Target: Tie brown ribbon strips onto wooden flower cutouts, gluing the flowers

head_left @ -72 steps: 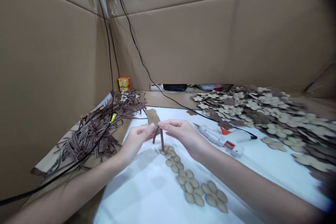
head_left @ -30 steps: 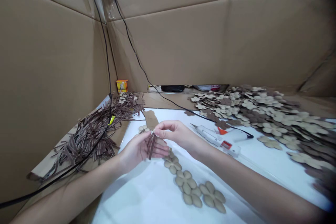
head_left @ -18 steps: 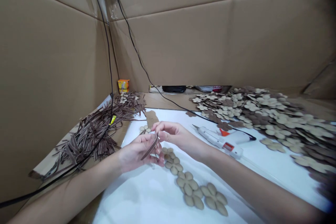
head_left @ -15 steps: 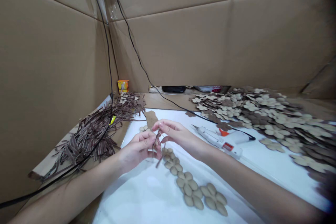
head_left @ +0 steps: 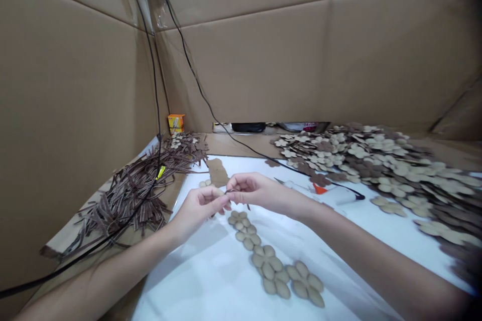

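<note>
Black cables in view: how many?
2. One cable drops down the left corner over the brown strips; the other cable runs down the back wall, over the white sheet, toward the glue gun. Others may be hidden.

Legible text: none | small yellow-orange carton (head_left: 175, 122): print too small | packet (head_left: 309, 127): red print blurred
</note>
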Tool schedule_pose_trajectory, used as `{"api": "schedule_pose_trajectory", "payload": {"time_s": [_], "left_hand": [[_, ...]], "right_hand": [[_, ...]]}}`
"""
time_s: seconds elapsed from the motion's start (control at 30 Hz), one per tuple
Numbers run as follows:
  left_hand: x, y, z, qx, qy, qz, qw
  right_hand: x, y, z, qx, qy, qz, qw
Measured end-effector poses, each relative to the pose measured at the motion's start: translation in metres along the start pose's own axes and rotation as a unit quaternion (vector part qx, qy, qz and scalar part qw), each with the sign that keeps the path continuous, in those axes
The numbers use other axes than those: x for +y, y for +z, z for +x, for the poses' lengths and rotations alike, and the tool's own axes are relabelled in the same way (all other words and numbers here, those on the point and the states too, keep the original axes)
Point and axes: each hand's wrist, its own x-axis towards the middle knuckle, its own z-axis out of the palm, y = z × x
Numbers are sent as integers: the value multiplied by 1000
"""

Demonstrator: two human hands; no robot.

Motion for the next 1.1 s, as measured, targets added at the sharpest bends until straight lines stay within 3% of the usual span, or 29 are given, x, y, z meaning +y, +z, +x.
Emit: {"api": "schedule_pose_trajectory", "payload": {"time_s": [0.17,0.33,0.4,0.47,0.57,0.6,0.63,0.67,0.73,0.8,0.87,0.9,0.97,1.1], "left_hand": [[1,2,-1,11,7,14,1000],[6,5,-1,54,0,45,998],[7,5,-1,73,-8,42,996],[6,6,-1,96,-14,33,995],[4,5,-1,125,-9,3,992],[3,5,-1,130,-6,-11,991],[3,5,-1,131,-5,-25,991],[3,5,-1,129,-4,-36,991],[4,5,-2,118,2,-44,992],[6,5,-2,109,15,-40,993],[7,6,-3,107,22,-30,994],[8,6,-3,107,20,-26,994],[7,7,-3,103,8,-20,994],[6,9,-3,87,-6,-7,996]], "right_hand": [[-6,-3,-3,-1,18,-33,999],[-10,6,-3,103,-5,-155,983],[-11,14,-5,149,-58,-234,959],[-14,21,-8,184,-156,-393,887],[-17,25,-14,167,-290,-621,708],[-18,25,-16,140,-314,-662,666],[-18,23,-17,107,-333,-683,642],[-18,20,-18,71,-348,-685,637],[-17,13,-19,9,-369,-632,681],[-15,6,-19,5,-374,-513,772],[-14,3,-17,97,-321,-375,864],[-14,2,-16,154,-276,-313,896],[-14,4,-12,217,-177,-221,934],[-13,9,-4,139,-70,-122,980]]}}
